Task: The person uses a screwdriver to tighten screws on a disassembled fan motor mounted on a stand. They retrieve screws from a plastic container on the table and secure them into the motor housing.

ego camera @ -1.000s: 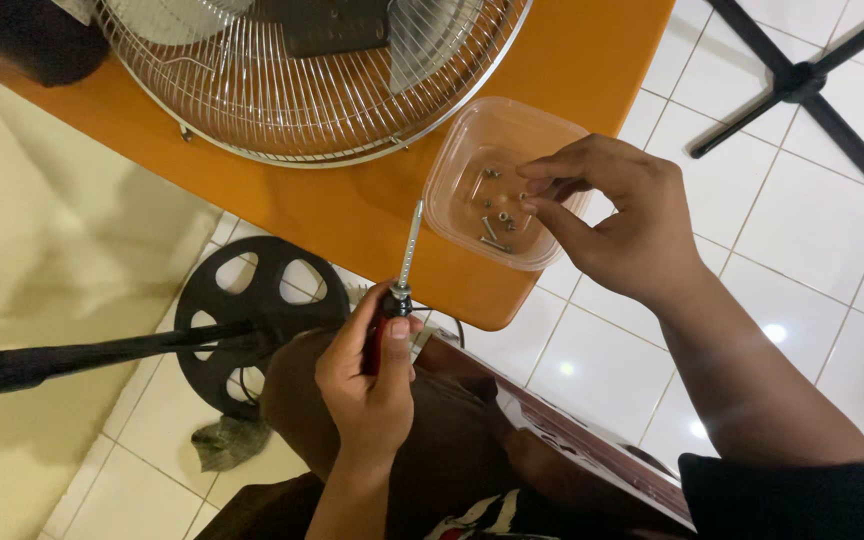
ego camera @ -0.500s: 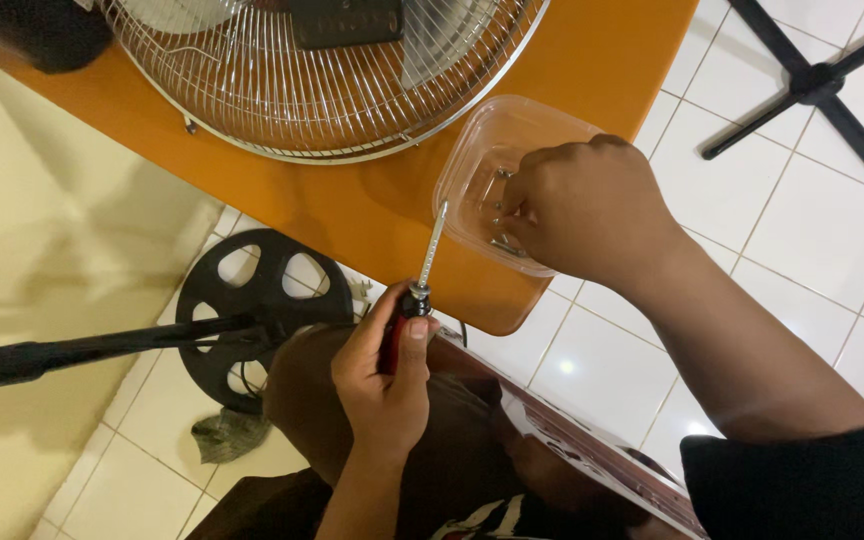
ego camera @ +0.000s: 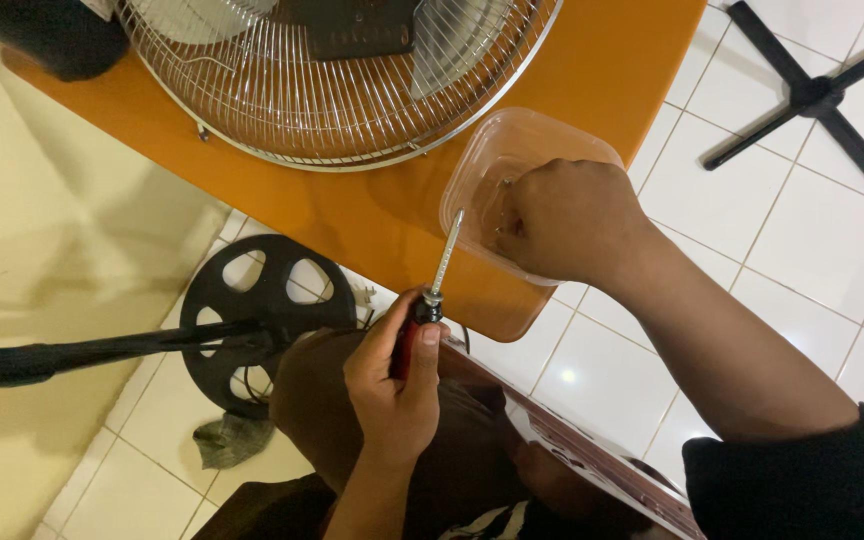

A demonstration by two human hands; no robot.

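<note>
Right hand [ego camera: 572, 215] dips curled fingers into the clear plastic tub [ego camera: 497, 150], contents hidden; left hand [ego camera: 392, 385] clamps a screwdriver [ego camera: 432, 290]

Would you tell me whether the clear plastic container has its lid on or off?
Off: the right hand reaches into the open-topped container.

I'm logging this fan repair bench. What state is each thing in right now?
Screwdriver: held in the left hand, shaft pointing up toward the container.
Clear plastic container: open, on the orange table edge, right hand inside it.
Fan grille: lying flat on the table.
Fan stand: lying on the floor.
</note>
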